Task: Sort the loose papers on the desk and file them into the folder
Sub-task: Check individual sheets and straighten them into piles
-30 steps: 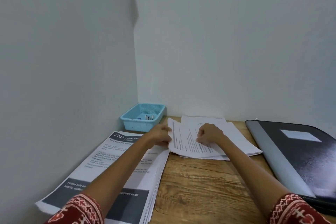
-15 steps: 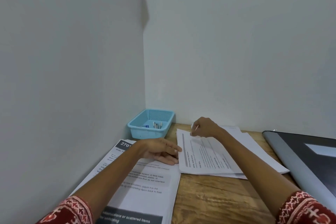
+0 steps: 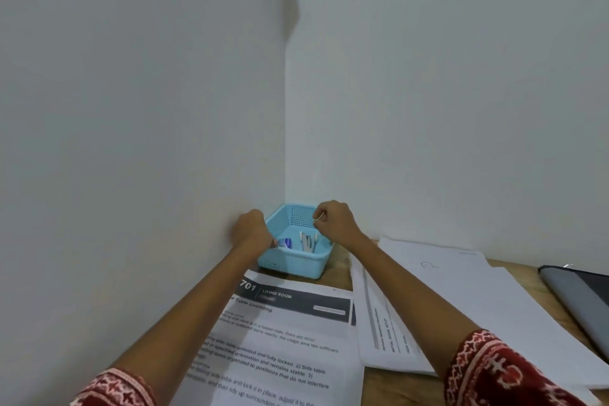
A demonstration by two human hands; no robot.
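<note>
Both hands at the blue basket (image 3: pixel 294 260) in the desk corner.
Left hand (image 3: pixel 252 230) curls over the basket's left rim; right hand (image 3: pixel 334 220) pinches a small paper clip (image 3: pixel 319 216) above it. Two paper stacks: printed stack (image 3: pixel 290 339) nearest, white stack (image 3: pixel 461 306) right, long axes running away. One folder (image 3: pixel 580 300) lies far right.

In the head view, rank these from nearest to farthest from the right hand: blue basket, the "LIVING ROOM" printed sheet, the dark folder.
From the right hand:
1. Blue basket: directly beneath the hand, in the desk's corner.
2. "LIVING ROOM" printed sheet: nearer the person, on the left stack.
3. Dark folder: far right edge of the desk.
</note>
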